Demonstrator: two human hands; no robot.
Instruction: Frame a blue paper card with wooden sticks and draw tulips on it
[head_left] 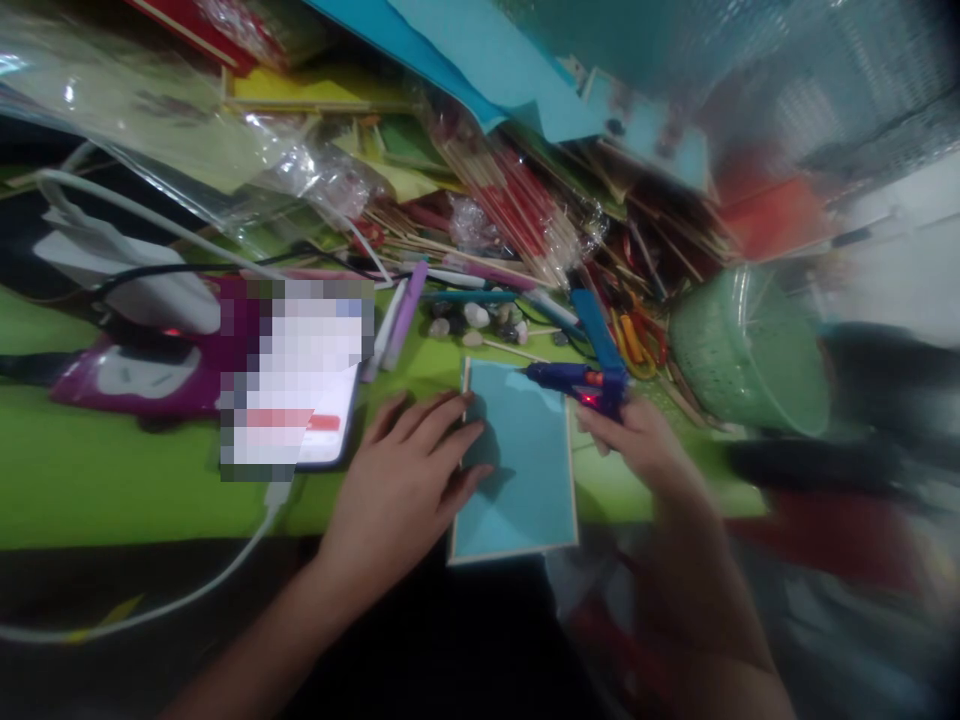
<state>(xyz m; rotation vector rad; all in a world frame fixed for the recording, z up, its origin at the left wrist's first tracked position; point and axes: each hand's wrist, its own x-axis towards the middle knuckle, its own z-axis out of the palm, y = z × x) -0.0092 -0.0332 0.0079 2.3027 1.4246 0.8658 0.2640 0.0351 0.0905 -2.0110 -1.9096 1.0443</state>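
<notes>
My left hand (409,470) lies flat with fingers spread on the left edge of a light blue card (525,470) with a pale wooden border, resting on the green table (112,480). My right hand (637,440) grips a blue glue gun (581,378) whose nozzle points left over the card's top edge. A small red light glows on the gun.
A phone (300,385) with a white cable lies left of the card, beside a purple device (135,375). Markers, small stones (480,320), bundles of sticks (510,210), coloured paper and plastic bags crowd the back. A green basket (750,350) sits to the right.
</notes>
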